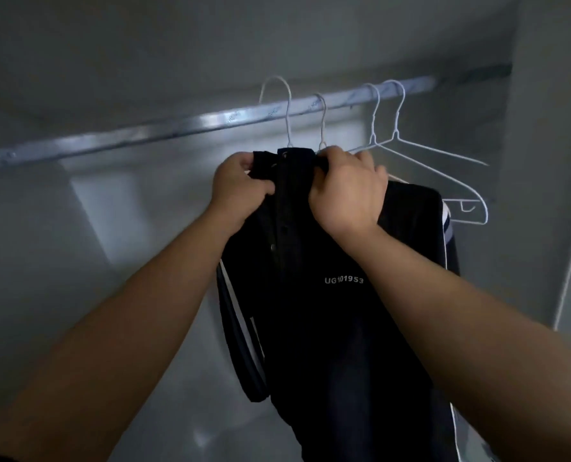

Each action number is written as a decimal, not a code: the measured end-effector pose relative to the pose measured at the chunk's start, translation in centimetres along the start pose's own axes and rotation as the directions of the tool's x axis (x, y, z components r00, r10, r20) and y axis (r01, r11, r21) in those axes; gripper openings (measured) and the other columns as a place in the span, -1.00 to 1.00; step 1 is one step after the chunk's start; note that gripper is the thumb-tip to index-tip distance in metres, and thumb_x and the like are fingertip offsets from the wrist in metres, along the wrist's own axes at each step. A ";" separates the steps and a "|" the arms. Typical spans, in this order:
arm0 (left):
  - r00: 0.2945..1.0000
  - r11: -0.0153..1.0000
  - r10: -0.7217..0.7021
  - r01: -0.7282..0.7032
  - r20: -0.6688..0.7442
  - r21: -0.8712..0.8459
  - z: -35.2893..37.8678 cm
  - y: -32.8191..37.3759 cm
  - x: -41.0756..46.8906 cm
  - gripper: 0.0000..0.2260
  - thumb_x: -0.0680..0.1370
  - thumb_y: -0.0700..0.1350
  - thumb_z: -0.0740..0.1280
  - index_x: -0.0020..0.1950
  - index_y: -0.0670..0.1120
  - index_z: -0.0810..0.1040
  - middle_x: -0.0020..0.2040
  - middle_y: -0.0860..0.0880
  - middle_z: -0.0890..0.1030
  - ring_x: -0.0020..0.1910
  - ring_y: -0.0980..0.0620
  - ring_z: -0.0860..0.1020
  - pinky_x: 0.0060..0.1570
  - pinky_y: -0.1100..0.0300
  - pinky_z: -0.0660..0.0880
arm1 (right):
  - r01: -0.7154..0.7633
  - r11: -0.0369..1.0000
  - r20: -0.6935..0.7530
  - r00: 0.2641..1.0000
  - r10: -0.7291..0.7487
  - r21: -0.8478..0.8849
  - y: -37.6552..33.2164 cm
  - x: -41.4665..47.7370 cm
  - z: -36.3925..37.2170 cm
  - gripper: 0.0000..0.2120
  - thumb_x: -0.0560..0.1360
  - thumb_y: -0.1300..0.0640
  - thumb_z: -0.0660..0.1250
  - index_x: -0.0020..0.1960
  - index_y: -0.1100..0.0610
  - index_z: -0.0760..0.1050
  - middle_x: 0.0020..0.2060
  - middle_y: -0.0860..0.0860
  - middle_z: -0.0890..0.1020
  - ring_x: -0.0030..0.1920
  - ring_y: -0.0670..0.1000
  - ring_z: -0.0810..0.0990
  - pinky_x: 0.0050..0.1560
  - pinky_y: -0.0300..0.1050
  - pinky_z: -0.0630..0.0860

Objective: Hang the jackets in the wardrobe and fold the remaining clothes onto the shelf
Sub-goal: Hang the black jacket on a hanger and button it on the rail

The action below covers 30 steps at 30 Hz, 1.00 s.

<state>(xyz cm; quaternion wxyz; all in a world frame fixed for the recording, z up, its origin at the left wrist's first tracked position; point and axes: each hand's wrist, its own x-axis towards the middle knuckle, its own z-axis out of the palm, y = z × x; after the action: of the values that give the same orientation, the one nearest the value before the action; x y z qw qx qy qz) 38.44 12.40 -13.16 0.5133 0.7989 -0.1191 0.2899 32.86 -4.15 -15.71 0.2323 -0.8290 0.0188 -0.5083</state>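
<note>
Under the middle of the wardrobe rail (211,120) the black jacket (310,311) hangs front-to-me off a white hanger (286,121). I'm holding its collar from both sides, probably to square it on the hanger so it won't slip. Left hand (236,188) curled, pinching the collar's left edge; right hand (347,191) clenched over the right edge, with empty hangers (427,155) just beside it toward the rail's right end.

A metal rail (211,123) slants across the dim grey space, rising to the right. Two bare white wire hangers (394,136) hook over it near its right end, close together, their arms sloping rightward. Below the rail, at the left, a paler block (104,208) shows against the back wall (144,45).
</note>
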 end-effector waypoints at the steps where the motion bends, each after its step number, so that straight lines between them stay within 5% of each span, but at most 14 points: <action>1: 1.000 1.000 0.031 -0.031 -0.005 0.001 0.1 -0.4 0.1 -0.58 0.26 -0.30 0.48 0.08 -0.01 0.64 0.01 0.14 0.63 -0.02 0.20 0.61 -0.11 0.39 0.51 | 0.010 1.000 -0.023 1.000 -0.010 0.005 0.2 -0.1 0.5 -0.73 0.50 0.13 0.22 0.16 0.03 0.56 -0.13 0.00 0.65 0.08 0.13 0.51 -0.07 -0.02 0.16; 7: 0.975 0.975 0.221 -0.220 -0.038 0.032 0.6 -1.8 0.8 -0.68 0.41 -0.26 0.41 0.13 -0.02 0.65 -0.05 0.19 0.60 -0.06 0.14 0.59 -0.09 0.28 0.50 | 0.084 0.996 -0.130 0.988 -0.083 0.006 1.1 0.1 3.2 -0.72 0.51 0.14 0.22 0.18 0.04 0.55 -0.14 0.01 0.64 0.11 0.13 0.51 0.02 0.04 0.27; 12: 0.973 0.972 0.231 -0.230 0.022 -0.044 0.5 -2.3 1.0 -0.70 0.48 -0.28 0.33 0.14 0.00 0.63 -0.02 0.11 0.65 -0.40 0.08 0.64 -0.49 0.21 0.53 | 0.048 0.999 -0.126 0.991 -0.050 -0.017 0.9 1.5 4.0 -0.74 0.54 0.12 0.23 0.20 0.04 0.54 -0.15 -0.02 0.56 0.15 0.15 0.50 0.02 0.05 0.24; 19: 0.978 0.977 0.201 -0.197 0.048 -0.078 -0.5 -2.8 1.9 -0.77 0.49 -0.25 0.43 0.13 -0.07 0.63 -0.10 -0.07 0.69 -0.34 -0.05 0.68 -0.37 0.11 0.63 | 0.077 0.997 -0.072 0.994 -0.077 -0.013 -0.7 3.9 5.4 -0.76 0.58 0.09 0.22 0.21 0.04 0.53 0.00 0.07 0.66 0.20 0.18 0.48 0.05 0.09 0.29; 26: 0.989 0.988 0.149 -0.147 0.024 -0.054 0.6 -4.8 2.6 -0.81 0.48 -0.21 0.45 -0.11 0.10 0.58 -0.11 0.05 0.67 -0.45 -0.05 0.64 -0.26 -0.06 0.68 | 0.125 0.992 -0.010 0.992 -0.125 0.005 0.4 4.1 7.6 -0.72 0.56 0.08 0.23 0.24 0.04 0.53 0.01 0.10 0.66 0.19 0.20 0.49 0.06 0.10 0.32; 30: 0.993 0.992 0.121 -0.121 0.001 -0.028 1.6 -6.4 2.3 -0.82 0.48 -0.21 0.42 0.07 -0.04 0.63 -0.03 0.05 0.67 -0.46 -0.06 0.64 -0.24 -0.08 0.68 | 0.144 0.989 -0.006 0.990 -0.144 -0.009 1.4 2.9 8.7 -0.73 0.58 0.06 0.24 0.25 0.04 0.53 0.01 0.11 0.66 0.20 0.20 0.48 0.11 0.10 0.34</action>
<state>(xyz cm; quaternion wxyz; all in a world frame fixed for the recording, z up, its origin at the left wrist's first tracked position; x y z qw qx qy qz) 43.97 14.09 -17.13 0.5056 0.7834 -0.1722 0.3178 41.98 -2.95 -17.14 0.1912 -0.8274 -0.0382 -0.5267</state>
